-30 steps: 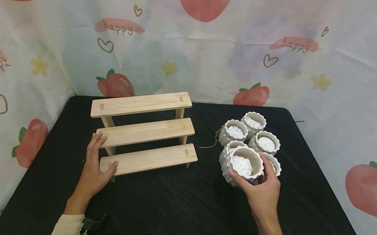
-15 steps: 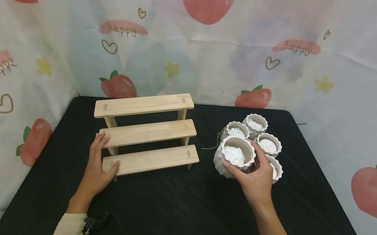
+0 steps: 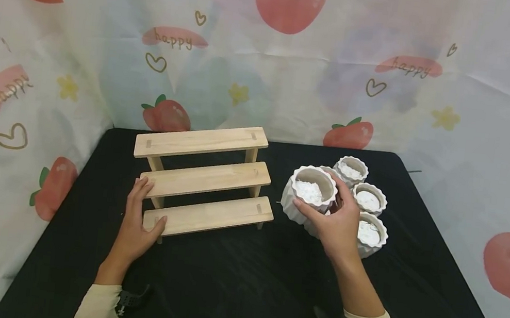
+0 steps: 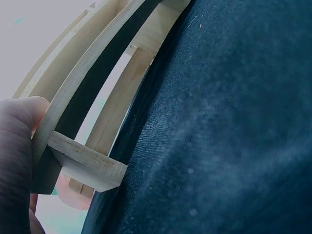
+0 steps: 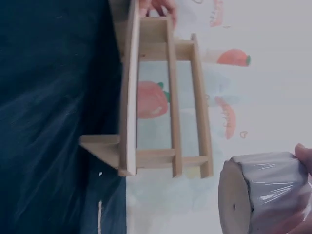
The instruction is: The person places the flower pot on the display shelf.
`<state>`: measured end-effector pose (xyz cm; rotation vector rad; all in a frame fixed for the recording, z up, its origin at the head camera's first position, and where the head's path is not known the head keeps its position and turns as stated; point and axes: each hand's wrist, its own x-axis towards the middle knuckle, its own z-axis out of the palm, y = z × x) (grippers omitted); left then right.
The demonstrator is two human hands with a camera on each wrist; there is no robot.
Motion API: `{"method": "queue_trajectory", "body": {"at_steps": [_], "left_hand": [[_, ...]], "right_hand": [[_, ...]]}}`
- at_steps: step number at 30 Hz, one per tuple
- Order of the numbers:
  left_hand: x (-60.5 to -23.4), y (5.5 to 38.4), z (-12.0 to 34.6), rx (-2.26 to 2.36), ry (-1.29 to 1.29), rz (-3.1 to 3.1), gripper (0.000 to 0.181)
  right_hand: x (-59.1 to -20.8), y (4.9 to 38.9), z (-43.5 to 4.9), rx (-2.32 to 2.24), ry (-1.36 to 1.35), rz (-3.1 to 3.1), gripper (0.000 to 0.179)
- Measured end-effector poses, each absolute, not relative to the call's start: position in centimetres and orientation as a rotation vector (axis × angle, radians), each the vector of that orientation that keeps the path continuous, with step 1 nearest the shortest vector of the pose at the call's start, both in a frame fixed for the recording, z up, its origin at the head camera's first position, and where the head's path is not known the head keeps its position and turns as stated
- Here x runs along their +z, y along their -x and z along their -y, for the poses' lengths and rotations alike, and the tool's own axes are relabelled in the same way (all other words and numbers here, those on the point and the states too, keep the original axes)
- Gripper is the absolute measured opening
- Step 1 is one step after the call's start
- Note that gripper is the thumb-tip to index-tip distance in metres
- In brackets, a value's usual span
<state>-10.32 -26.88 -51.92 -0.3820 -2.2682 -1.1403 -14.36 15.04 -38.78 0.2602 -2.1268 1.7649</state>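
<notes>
Gripping a white, scalloped ceramic pot (image 3: pixel 289 196), right hand (image 3: pixel 339 222) has shifted it leftward; relocation appears underway. Left hand (image 3: pixel 132 229) grasps a pale three-tiered wooden stand (image 3: pixel 206 179).

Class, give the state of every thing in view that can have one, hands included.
Held pot: in the air, mouth up, white filling inside
Three pots at right: standing upright, white filling inside
Wooden stand: standing upright, no pot on its tiers
Left hand: gripping the stand's left end
Right hand: gripping the held pot
Black cloth: spread out
Printed curtain: hanging, lightly creased
</notes>
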Motion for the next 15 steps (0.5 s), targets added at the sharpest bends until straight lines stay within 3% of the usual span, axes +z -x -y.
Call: {"method": "queue_trajectory", "body": {"at_steps": [15], "left_hand": [[-51.9,10.4,26.8,-1.154,0.391,2.260,0.090]], "right_hand": [[-36.5,17.1,-12.0,1.875,-0.363,2.008,0.074]]}}
